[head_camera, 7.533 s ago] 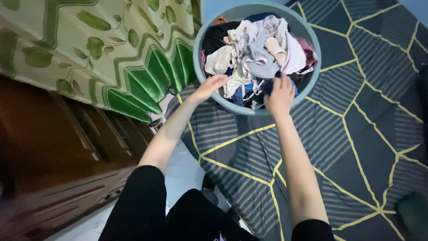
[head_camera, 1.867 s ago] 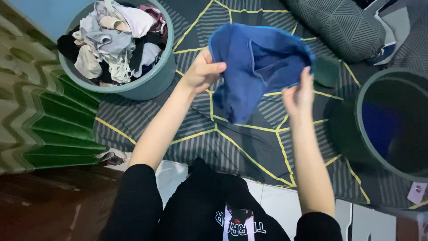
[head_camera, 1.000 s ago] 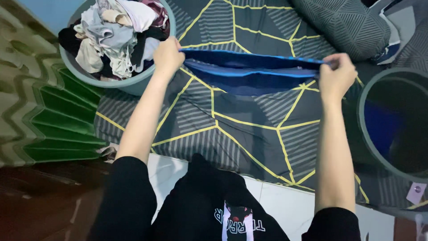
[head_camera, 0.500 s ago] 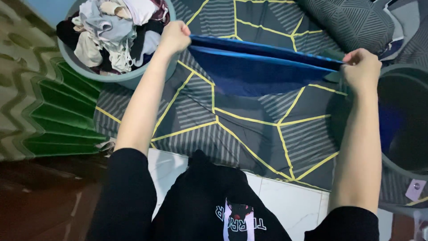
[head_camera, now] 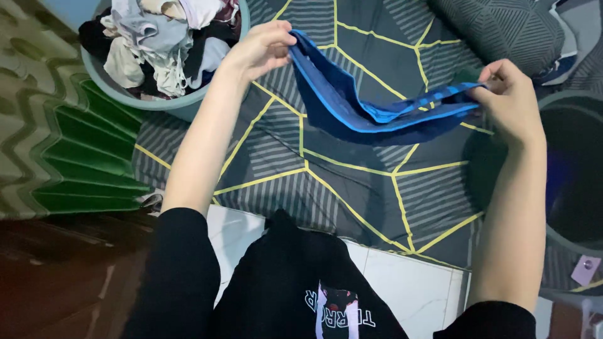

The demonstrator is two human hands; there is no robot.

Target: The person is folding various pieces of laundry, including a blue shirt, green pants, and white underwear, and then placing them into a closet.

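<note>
A green zigzag-patterned cloth (head_camera: 69, 144) lies left of the grey bedsheet with yellow lines (head_camera: 352, 188). On the sheet's upper left stands a round basket (head_camera: 164, 108) heaped with clothes. The left hand (head_camera: 260, 49) pinches one end of a blue garment (head_camera: 358, 110), sagging above the sheet; the right hand (head_camera: 512, 100) grips the other. A dark bin (head_camera: 575, 176) stands right.

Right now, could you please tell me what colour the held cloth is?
Blue cloth with a lighter blue edge, head view.
</note>
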